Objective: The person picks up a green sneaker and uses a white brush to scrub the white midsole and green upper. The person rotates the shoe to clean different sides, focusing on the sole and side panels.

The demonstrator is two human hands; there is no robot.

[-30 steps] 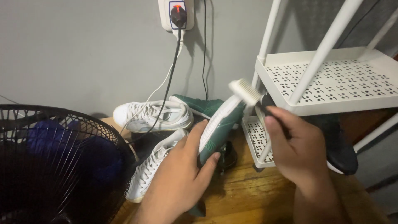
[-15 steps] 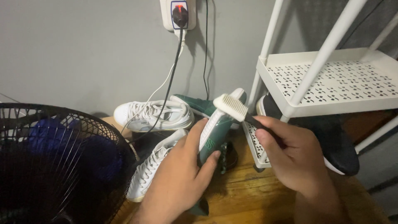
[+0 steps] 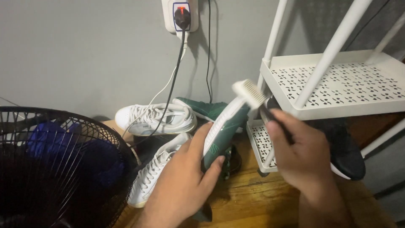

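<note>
Left hand [image 3: 183, 177] gripping a green sneaker [image 3: 221, 133] sole-up, right hand [image 3: 297, 154] pinching a white-bristled brush [image 3: 249, 93] at its toe, white shelf rack [image 3: 337, 80] right.

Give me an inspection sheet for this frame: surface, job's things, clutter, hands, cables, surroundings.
Surface: wooden floor, bare boards in front of the rack.
Job's things: green sneaker with white sole, held sole-side up; brush with pale bristles and a dark handle, head at the sneaker's toe end.
Clutter: two white lace-up sneakers, a second green sneaker by the wall, a black shoe under the rack.
Hands: left hand wrapped around the green sneaker; right hand closed on the brush handle.
Cables: black cable and white cable hang from the wall socket over the sneakers.
Surroundings: grey wall, white perforated rack, black fan grille.
</note>
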